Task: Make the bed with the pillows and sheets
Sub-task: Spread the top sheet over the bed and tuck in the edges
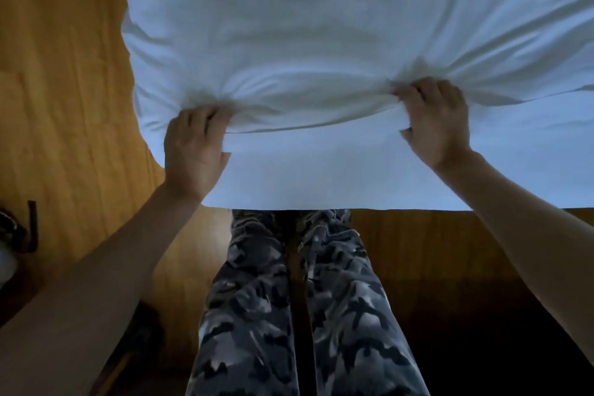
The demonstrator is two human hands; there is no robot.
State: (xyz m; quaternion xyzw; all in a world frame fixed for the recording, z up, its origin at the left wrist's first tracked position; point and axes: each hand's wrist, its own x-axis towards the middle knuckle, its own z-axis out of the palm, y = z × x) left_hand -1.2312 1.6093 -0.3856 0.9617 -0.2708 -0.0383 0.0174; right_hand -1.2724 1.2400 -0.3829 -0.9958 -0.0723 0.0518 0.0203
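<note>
The person stands at the edge of the bed, leaning over it, with both bare arms stretched forward. The white cotton bed sheet [321, 26] fills the upper part of the view, spread over the bed and hanging down in a flat panel in front of the legs, its lower hem ending in a straight line just above the knees.

The left hand [193, 151] has its grip clenched on a bunched fold of the sheet near the bed's left corner; the fingers curl over the top of the fold and the thumb presses on the hanging panel below. The right hand [434, 125] is clamped the same way on a second gather of the sheet further along the edge, fingers dug into the cloth and thumb tucked underneath. Creases fan out from each of the 2 grips across the fabric, and a rounded roll of cloth runs between the hands.

Below the hem, the grey and black camouflage trousers [305, 299] stand close against the bed. The warm brown wooden floor [64, 74] shows to the left of the bed and darkens into shadow to the right of the legs. At the far left edge lies a dark object [29, 228] on the floor, too cut off to make out.
</note>
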